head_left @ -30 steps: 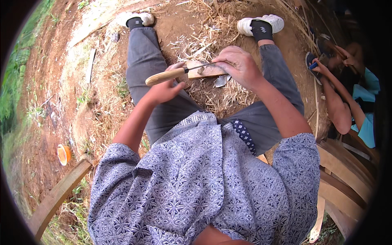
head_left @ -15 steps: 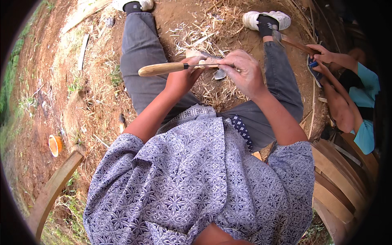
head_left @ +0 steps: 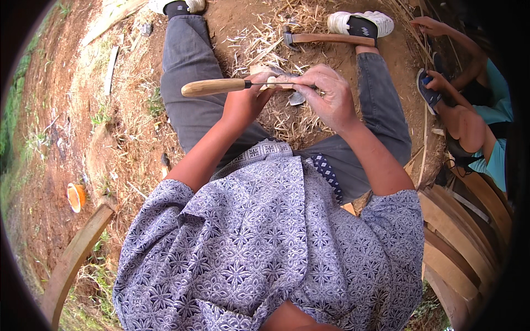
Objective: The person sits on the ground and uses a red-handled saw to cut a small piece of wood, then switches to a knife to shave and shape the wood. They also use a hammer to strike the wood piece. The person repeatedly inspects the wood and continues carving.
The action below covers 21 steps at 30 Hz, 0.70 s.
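A carving tool with a pale wooden handle (head_left: 214, 87) and a thin metal shaft lies crosswise between my hands, its handle sticking out to the left. My left hand (head_left: 245, 105) is closed at the shaft, close to the dark collar. Bent and dusty, the fingers of my right hand (head_left: 330, 99) pinch the shaft's far end, which they partly hide. A pale bit shows between the hands, too small to name. Just beyond them a flat light piece of wood (head_left: 259, 70) and a grey, stone-like piece (head_left: 296, 99) lie on the ground.
On the ground between my feet rests a claw hammer (head_left: 331, 38), among wood shavings (head_left: 254, 47). At the right a person in a turquoise shirt (head_left: 498, 88) sits close. Curved wooden pieces (head_left: 458, 243) are stacked lower right. An orange container (head_left: 76, 197) and a curved beam (head_left: 77, 259) lie left.
The hammer, earlier in the other person's hand, now lies between my feet, and that person's arm has drawn back. The carving tool has shifted slightly left; my hands have stayed nearly in place.
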### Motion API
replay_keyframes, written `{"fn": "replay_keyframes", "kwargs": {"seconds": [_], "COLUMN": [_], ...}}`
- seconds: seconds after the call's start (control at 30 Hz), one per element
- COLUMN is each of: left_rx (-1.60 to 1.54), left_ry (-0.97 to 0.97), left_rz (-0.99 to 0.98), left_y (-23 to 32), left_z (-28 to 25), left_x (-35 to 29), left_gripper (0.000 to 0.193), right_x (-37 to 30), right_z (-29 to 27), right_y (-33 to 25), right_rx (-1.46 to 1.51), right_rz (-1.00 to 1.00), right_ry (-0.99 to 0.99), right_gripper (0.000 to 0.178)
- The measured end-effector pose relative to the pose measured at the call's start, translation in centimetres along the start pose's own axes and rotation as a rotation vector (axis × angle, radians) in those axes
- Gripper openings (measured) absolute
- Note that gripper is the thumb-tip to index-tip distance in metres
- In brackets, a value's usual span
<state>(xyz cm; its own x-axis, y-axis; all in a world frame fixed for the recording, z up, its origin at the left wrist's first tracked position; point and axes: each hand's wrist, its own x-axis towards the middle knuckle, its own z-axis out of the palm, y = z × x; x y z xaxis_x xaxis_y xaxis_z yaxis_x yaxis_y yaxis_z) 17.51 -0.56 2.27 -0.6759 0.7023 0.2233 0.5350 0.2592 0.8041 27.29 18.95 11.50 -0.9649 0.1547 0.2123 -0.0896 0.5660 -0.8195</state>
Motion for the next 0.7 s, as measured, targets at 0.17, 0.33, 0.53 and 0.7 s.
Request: {"fn": "replay_keyframes", "kwargs": {"seconds": [0.17,0.33,0.53,0.7], "left_rx": [0.059,-0.015,-0.003,-0.020], "left_ry": [-0.057,0.003,0.013,0.006], "left_rz": [-0.108,-0.016,-0.024,-0.010], "left_y": [-0.6,0.2,0.5,1.0], "left_z": [0.4,0.2,0.1,-0.2], "left_x": [-0.6,0.0,0.0,0.4], "left_gripper": [0.028,0.029,0.027,0.027], "right_x": [0.1,0.0,0.0,0.0], "right_z": [0.1,0.1,0.1,0.1], "right_y": [-0.1,-0.3,-0.4,-0.4], "right_rx": [-0.001,-0.005,0.000,-0.008], "right_rz": [-0.012,-0.021,-0.015,-0.034], "right_ry": [0.013,0.021,0.024,0.024], "right_gripper": [0.016,0.017,0.017,0.015]}}
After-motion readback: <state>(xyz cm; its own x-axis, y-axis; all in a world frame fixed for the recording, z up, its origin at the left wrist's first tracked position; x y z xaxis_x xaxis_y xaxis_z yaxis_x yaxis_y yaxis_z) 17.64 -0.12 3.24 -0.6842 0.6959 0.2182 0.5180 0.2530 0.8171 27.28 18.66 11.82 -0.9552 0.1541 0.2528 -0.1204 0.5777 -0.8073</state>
